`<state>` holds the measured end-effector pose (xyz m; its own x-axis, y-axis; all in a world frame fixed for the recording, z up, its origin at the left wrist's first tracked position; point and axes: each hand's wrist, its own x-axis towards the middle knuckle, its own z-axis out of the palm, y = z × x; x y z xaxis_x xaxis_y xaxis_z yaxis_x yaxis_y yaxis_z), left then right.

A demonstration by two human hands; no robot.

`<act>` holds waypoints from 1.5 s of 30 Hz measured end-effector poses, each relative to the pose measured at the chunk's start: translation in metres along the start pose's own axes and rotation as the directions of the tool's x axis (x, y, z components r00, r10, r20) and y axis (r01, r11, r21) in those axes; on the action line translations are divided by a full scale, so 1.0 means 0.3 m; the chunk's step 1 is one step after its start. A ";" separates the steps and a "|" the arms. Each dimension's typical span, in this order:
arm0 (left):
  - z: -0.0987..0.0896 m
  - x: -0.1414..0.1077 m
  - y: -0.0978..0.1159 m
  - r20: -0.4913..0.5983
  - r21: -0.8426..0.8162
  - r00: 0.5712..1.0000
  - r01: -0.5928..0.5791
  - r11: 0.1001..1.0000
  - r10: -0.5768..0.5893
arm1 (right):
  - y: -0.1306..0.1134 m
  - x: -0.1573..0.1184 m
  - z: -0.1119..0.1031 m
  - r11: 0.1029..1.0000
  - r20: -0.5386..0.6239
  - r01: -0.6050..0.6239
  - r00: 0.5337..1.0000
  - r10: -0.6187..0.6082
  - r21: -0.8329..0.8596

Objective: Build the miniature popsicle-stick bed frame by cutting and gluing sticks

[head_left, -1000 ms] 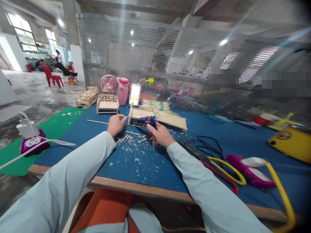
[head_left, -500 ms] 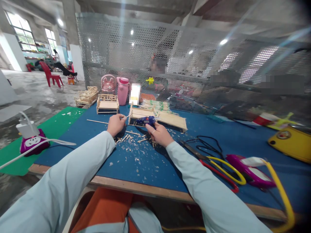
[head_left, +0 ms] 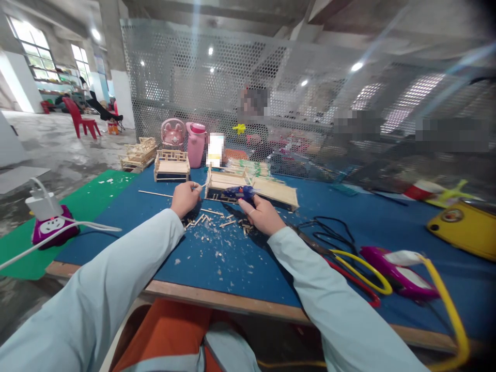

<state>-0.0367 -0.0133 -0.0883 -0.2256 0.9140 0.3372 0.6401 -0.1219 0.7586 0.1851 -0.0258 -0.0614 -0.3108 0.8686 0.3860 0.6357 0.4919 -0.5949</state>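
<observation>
Pinched between the fingertips of my left hand (head_left: 186, 199) is a small thin wooden stick (head_left: 203, 185), close to the left end of a wooden stick model (head_left: 227, 179). My right hand (head_left: 263, 213) is wrapped round a dark blue glue gun (head_left: 239, 193), whose nozzle points left in front of the model. A flat wooden panel (head_left: 275, 192) adjoins the model on the right. Cut stick pieces (head_left: 228, 223) and shavings lie on the blue tabletop (head_left: 194, 268) below my hands.
Behind stand a small wooden bench model (head_left: 172, 168), another stick model (head_left: 138, 154) and a pink cup (head_left: 196, 146). Scissors (head_left: 360, 271), a black cable (head_left: 333, 231) and a purple power strip (head_left: 403, 274) lie right. Another power strip (head_left: 56, 227) sits left. A mesh screen (head_left: 186, 82) rises behind.
My right hand has moved slightly right with the glue gun, taking its nozzle away from the model's left end. My left hand has barely moved.
</observation>
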 end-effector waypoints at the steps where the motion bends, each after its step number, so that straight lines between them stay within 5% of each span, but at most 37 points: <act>1: 0.000 0.000 0.001 0.002 -0.002 1.000 0.004 1.000 -0.004 | 0.001 0.000 -0.001 0.999 0.008 0.014 1.000 -0.013 -0.031; 11: 0.005 0.006 -0.010 -0.006 -0.008 1.000 -0.014 1.000 0.014 | 0.007 0.005 -0.001 0.948 0.040 0.054 0.998 -0.044 -0.313; 20: -0.003 0.008 -0.013 0.043 0.025 0.999 -0.033 0.999 0.032 | 0.003 -0.007 -0.017 0.959 0.104 0.153 0.986 -0.131 -0.240; 30: -0.060 -0.017 0.043 0.161 0.437 0.967 -0.249 0.864 0.197 | 0.002 -0.014 -0.081 0.964 0.138 0.205 0.973 -0.183 -0.170; 37: -0.023 -0.038 0.070 0.179 0.602 0.937 -0.344 0.720 0.298 | 0.041 -0.012 -0.183 0.991 -0.099 0.025 0.995 -0.012 0.129; 45: 0.032 -0.029 0.076 0.222 0.650 0.943 -0.334 0.683 0.249 | 0.115 0.018 -0.195 0.922 -0.410 -0.016 0.893 0.187 0.387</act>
<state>-0.0132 -0.0205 -0.0793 0.1100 0.9172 0.3829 0.9896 -0.1368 0.0435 0.2466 -0.0078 -0.0387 0.1313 0.8427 0.5221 0.3176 0.4632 -0.8274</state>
